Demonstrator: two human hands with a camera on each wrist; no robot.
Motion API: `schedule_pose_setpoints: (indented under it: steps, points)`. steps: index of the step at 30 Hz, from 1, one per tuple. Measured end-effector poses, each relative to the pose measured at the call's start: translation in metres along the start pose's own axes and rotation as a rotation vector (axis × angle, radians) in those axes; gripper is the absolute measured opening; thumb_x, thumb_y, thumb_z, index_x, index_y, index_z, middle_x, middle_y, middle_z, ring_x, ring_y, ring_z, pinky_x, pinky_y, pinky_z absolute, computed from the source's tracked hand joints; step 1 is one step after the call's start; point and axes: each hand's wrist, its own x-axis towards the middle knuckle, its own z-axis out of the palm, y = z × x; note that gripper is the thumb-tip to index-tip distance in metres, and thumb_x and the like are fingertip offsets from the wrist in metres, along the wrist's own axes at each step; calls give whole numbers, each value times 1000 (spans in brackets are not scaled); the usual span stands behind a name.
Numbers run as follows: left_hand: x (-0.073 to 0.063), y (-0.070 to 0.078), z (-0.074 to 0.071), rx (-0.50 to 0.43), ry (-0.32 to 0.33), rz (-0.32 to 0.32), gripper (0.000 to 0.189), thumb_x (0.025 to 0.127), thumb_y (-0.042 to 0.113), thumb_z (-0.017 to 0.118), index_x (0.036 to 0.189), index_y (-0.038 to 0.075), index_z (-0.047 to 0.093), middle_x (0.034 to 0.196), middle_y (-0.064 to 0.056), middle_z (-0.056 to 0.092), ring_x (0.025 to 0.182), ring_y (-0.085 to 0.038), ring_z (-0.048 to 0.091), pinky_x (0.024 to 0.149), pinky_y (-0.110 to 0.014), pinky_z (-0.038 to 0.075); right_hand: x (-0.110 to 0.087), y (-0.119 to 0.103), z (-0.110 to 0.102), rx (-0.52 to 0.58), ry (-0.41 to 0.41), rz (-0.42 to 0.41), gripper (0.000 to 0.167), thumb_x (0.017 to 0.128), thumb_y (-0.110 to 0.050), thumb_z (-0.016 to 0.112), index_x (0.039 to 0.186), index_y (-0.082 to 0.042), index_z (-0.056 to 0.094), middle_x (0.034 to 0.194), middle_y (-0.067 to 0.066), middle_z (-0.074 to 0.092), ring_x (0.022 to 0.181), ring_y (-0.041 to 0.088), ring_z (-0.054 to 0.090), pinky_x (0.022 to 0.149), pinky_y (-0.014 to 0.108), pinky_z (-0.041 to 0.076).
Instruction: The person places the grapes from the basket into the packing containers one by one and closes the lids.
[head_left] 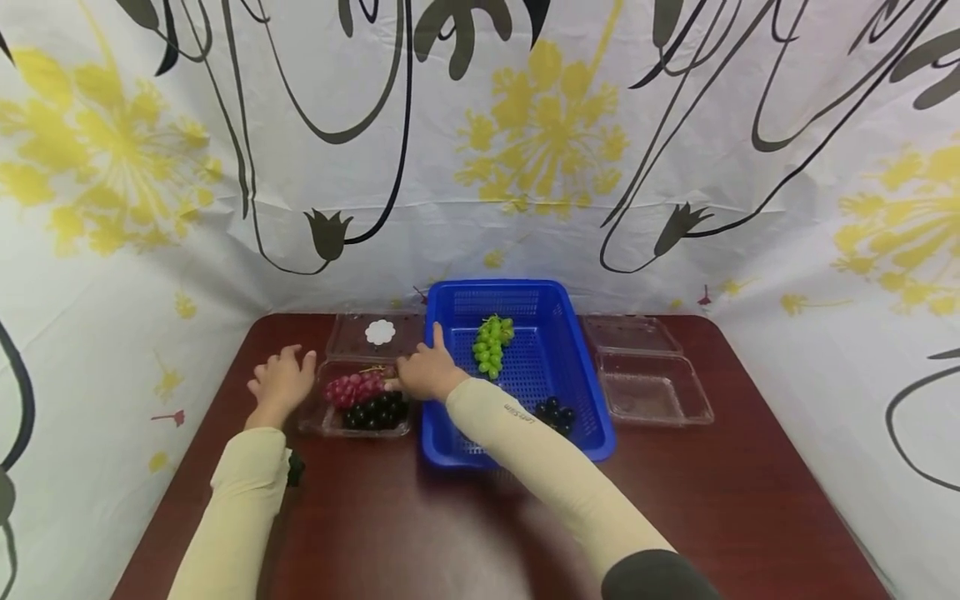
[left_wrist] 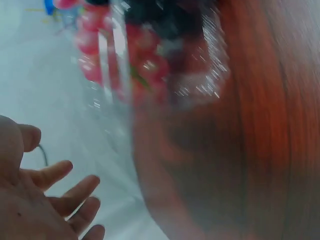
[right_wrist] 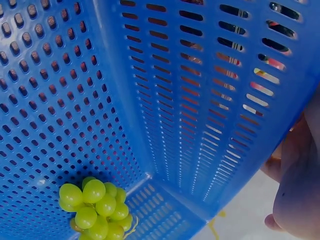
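Note:
My left hand (head_left: 281, 382) hovers with spread fingers at the left side of a clear plastic box (head_left: 386, 433) and holds nothing. In that box lie a bunch of red grapes (head_left: 351, 389) and a bunch of black grapes (head_left: 378, 411). My right hand (head_left: 429, 371) reaches across the blue basket (head_left: 609, 442) to the box. Its thumb and forefinger pinch the right end of the red bunch, while another finger points up. The right wrist view shows part of this hand behind the basket wall; its fingertips are hidden. Inside the basket are green grapes (head_left: 492, 343) and black grapes (head_left: 555, 414).
Another clear plastic box (head_left: 652, 400) stands open right of the basket. A lid with a white label (head_left: 380, 332) lies behind the left box. Some small dark green thing (head_left: 296, 469) shows beside the left sleeve. Patterned cloth (head_left: 555, 242) hangs behind the brown table (head_left: 360, 517).

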Motion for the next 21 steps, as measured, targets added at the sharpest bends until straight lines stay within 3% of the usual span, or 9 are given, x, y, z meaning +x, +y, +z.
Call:
schedule_pose_setpoints:
  steps: [6,10,15,21]
  points:
    - [16,-14,4,-40,-179,-67,68,103,46,21,148,-4,24,147,-36,29,129,-59,23,100,-68,16,2,-4,1,19,-17,31,65,98,-61,29,139,-16,51,135,-2,60,134,22,45,116,62,-1]
    - [26,-20,7,-124,-243,-96,70,102,48,20,150,-4,20,152,-32,22,135,-58,17,105,-72,9,4,-5,2,32,-5,48,66,97,-62,28,137,-15,53,132,-1,62,130,22,49,116,62,0]
    - [36,-22,12,-183,-274,-86,68,103,45,22,149,-5,21,153,-31,22,140,-53,16,104,-77,1,7,-7,5,30,-15,63,68,97,-63,27,142,-15,48,134,-2,60,133,22,46,117,61,-1]
    - [42,-16,16,-244,-272,-44,64,104,38,28,147,-10,22,150,-34,26,139,-49,24,112,-62,21,8,-8,5,37,-33,72,67,98,-61,27,145,-17,43,140,-2,56,137,22,41,116,62,-1]
